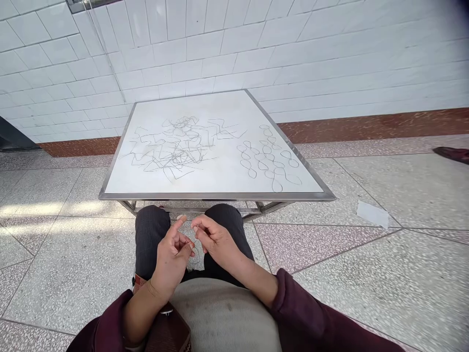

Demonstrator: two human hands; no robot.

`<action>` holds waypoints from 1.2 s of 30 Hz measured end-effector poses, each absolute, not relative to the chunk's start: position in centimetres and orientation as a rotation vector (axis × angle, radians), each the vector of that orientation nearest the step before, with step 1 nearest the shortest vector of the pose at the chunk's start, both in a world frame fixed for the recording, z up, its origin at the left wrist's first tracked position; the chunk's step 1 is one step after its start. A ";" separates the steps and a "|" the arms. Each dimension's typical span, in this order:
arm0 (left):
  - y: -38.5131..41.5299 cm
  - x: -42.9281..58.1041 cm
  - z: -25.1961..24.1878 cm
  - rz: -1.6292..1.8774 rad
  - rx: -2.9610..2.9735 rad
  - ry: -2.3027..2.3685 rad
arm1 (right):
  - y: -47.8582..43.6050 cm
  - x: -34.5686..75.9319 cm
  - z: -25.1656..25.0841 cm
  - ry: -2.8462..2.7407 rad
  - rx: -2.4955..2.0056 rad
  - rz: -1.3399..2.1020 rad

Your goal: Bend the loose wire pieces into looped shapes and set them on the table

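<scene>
My left hand (171, 256) is above my lap, thumb and a finger pinched on a thin wire (198, 253), while its index finger points up and away. Close beside it, my right hand (219, 243) has its thumb and index finger pressed together, also on the thin wire as far as I can see. A small curve of the wire shows below the fingertips; the rest is too fine to follow. On the white table in front lie a tangle of bent thin wires (179, 154) at left and several wires twisted into loops (269, 159) at right.
The white-topped table (220, 183) has a metal rim, and its near edge is just beyond my knees. A tiled wall (227, 58) rises behind it. On the speckled floor lies a white piece (373, 214), and a dark shoe (452, 154) shows at far right.
</scene>
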State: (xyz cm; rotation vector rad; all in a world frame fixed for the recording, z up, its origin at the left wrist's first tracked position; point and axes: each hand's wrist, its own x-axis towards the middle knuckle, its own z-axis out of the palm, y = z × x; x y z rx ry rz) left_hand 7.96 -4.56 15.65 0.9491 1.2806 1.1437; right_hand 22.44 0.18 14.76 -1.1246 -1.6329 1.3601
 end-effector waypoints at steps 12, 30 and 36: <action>-4.2 7.8 16.3 1.260 0.761 1.251 | 0.1 22.4 15.5 -1.622 -1.094 1.191; -3.9 7.5 16.2 1.243 0.665 1.206 | 0.3 22.7 16.8 -1.570 -1.141 1.272; -4.0 7.5 16.4 1.198 0.675 1.184 | 0.4 22.6 16.7 -1.501 -1.137 1.384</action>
